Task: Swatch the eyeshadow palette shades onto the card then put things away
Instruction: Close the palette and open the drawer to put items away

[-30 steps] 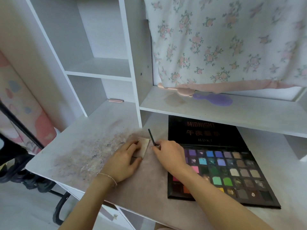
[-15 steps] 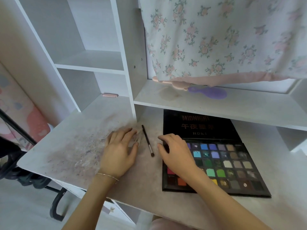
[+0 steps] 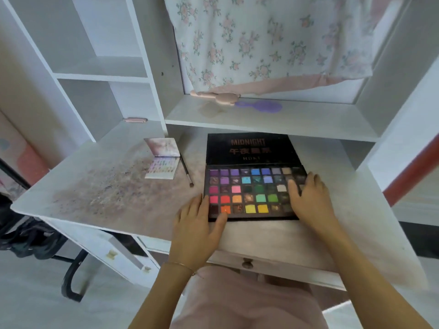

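Two bare forearms, no sleeves. Thin gold-coloured bracelet (image 3: 181, 266) around wrist of left hand (image 3: 195, 230). Nothing worn on right hand (image 3: 310, 203). Pale pink garment (image 3: 247, 302) over lap.

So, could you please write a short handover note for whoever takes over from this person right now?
Left hand: fingers flat on the front left corner of the open eyeshadow palette, thumb on its front edge.
Right hand: fingers lying over the pans at the right end; no firm grip visible.
Brush: lying free on the desk, between the palette and the swatch card.
Swatch card: folded open left of the brush, rows of coloured swatches on it.
Done: swatching looks finished, tools set down.
Left: close the palette lid, then put the palette, brush and card away.
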The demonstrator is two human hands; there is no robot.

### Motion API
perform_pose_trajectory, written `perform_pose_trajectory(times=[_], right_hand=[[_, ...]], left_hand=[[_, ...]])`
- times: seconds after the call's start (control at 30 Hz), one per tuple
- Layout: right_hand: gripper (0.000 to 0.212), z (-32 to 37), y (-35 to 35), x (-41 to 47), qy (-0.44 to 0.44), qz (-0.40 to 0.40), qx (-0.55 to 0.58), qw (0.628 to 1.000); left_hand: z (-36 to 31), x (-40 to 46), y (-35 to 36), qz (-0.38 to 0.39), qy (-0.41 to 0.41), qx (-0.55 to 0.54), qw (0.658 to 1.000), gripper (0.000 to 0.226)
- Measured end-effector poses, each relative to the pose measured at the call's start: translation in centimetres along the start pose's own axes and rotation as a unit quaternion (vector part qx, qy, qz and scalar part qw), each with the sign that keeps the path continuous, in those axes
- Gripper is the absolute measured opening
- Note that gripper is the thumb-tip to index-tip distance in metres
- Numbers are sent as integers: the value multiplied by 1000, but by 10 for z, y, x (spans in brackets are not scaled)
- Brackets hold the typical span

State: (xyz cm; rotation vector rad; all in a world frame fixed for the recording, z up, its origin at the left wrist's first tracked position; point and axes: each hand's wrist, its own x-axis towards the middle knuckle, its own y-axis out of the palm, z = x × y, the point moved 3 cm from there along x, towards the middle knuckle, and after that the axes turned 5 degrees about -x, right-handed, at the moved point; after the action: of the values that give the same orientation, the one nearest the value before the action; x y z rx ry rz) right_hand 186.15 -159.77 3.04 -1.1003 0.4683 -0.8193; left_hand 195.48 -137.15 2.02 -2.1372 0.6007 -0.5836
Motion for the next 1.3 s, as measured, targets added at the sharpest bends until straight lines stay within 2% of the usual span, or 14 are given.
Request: perform_pose_trajectory(times=[0.1,0.2,0.3,0.43,0.6,0.73,0.87,0.97,1.03,1.2,1.3], right_hand=[[53,-7,1,-2,-3,2,7,1000],[51,-9,-2,-21,-15,3,27,1000],[37,-17,-13,-48,-48,-33,47,997],[33,-31,-28,-65,-16,-79,56,995],[33,-17,-25,-24,-27,-54,172,983],[38,1,-19,23,17,-13,252,968],[38,0,-10,50,99,1,332,938],[38,1,-8,57,124,23,384,915],[39,4,-7,59,130,28,381,915],[19,6,0,53,90,19,315,945],[28,-5,-6,50,92,-1,318,943]], left_hand=[[-4,8,2,3,-21,-19,1000,54],[-5,5,-6,-39,-18,-72,996,39],[2,-8,-16,-91,-22,-88,992,27],[17,-12,-30,-86,-19,-60,994,8],[7,31,-30,-66,-21,-112,991,24],[-13,78,-16,3,2,-113,994,42],[-13,98,2,40,-67,-99,992,52],[-10,94,10,41,-85,-98,991,54],[-10,91,10,26,-88,-104,990,53],[-9,84,2,1,-94,-127,987,50],[-5,80,-3,-12,-98,-140,985,44]])
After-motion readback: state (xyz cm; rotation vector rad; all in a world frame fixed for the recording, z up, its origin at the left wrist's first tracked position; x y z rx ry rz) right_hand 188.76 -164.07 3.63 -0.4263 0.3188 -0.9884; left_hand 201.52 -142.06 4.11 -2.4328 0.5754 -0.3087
